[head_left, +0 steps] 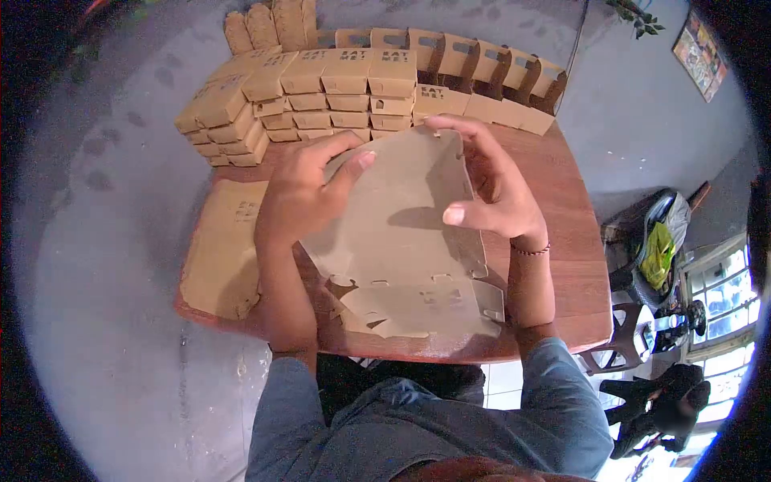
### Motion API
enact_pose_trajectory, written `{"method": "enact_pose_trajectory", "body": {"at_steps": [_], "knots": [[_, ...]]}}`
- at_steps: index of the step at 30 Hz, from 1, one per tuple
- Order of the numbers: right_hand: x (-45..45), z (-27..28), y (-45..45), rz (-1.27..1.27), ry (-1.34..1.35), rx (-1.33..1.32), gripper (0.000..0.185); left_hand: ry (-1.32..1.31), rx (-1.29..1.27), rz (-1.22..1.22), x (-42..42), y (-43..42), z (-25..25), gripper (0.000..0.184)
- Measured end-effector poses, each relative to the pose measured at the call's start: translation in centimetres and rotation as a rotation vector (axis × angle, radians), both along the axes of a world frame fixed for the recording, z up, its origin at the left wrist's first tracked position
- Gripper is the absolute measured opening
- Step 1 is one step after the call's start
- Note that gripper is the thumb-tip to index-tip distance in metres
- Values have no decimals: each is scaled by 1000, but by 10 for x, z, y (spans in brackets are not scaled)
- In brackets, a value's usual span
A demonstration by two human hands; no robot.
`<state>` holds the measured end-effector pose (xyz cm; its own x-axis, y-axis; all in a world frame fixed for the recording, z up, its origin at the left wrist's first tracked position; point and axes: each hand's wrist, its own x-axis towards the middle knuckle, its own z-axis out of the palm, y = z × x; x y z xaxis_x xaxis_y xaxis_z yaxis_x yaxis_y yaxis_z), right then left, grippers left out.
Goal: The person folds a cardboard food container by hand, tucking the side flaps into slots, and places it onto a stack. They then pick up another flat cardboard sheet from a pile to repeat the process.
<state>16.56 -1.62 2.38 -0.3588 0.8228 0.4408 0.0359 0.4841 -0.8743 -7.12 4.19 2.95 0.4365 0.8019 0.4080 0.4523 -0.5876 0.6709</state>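
Brown cardboard [393,205] – black print

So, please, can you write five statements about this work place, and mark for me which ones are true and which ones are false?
1. The left hand has its thumb on the cardboard sheet. True.
2. A beaded bracelet is on the left wrist. False: it is on the right wrist.
3. Closed boxes are stacked on the far part of the table. True.
4. The boxes with raised lids stand left of the closed stacks. False: they stand to the right.
5. Some closed boxes carry the printed words "EAT ME!". True.
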Motion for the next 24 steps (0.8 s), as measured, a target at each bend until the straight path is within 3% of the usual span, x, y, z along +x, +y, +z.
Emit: {"method": "enact_pose_trajectory", "body": {"at_steps": [3, 6, 8, 10, 12, 14, 15, 16, 18, 19, 22, 23, 24], "knots": [[-6, -7, 5, -113, 25, 33, 83, 22, 190, 33, 1, 1, -7, 31], [-14, -6, 7, -195, 66, -5, 77, 38, 205, -33, -3, -5, -1, 28], [-14, -6, 9, -322, -103, 49, 69, 97, 188, -73, -5, -9, 3, 26], [-16, -15, 16, -349, -99, 111, 65, 156, 169, -107, -2, -11, 2, 25], [-19, -16, 20, -376, -94, 173, 61, 56, 486, -54, 5, -14, -4, 25], [-20, -9, 19, -585, -153, 94, 55, 25, 560, 6, 9, -13, -3, 31], [-18, -13, 24, -635, -135, 181, 53, -7, 636, 61, 11, -12, -3, 38], [-18, -15, 24, -634, -137, 183, 53, -9, 638, 62, 13, -17, -4, 38], [-19, -15, 23, -811, -172, 353, 55, 6, 238, -158, 17, -29, -7, 57], [-25, -13, 18, -847, -155, 359, 58, -23, 368, -210, 25, -26, -17, 71], [-33, -14, 10, -929, -156, 568, 62, 92, 326, -206, 41, -33, -20, 75], [-33, -12, 7, -945, -148, 537, 67, 28, 297, -208, 43, -36, -18, 63], [-33, -10, 3, -954, -154, 541, 67, 23, 299, -218, 45, -36, -18, 63]]}}
